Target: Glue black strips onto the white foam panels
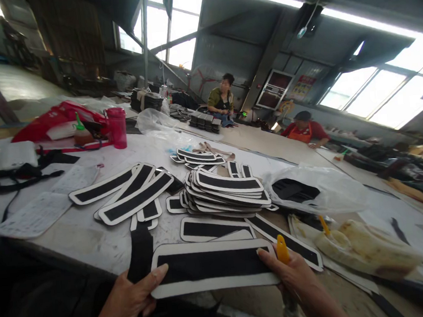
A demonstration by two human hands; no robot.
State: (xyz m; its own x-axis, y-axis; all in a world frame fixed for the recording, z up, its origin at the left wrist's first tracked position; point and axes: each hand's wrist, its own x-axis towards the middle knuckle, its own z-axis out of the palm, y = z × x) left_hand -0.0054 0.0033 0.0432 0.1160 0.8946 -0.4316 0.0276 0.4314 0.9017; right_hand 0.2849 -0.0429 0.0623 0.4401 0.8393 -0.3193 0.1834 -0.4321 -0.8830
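Note:
My left hand [129, 298] grips the left end of a white-bordered strip [212, 267] with a long black band along its middle, thumb on top. My right hand [296, 280] pinches the strip's other end. A yellow handle [282, 250] also sticks up from my right hand; its lower end is blurred, so its kind is unclear. The strip is held up at the table's near edge. Just beyond it lies a stack of similar strips [229, 189], with more strips [136, 198] fanned out to the left. A black band [141, 250] hangs beside my left hand.
A cut-open pale plastic container [381, 254] with a yellow handle in it stands at right. Behind it is a clear bag [330, 192] with black pieces. A pink cup [118, 127], red bag [58, 123] and papers [37, 212] lie left. Two people sit farther back.

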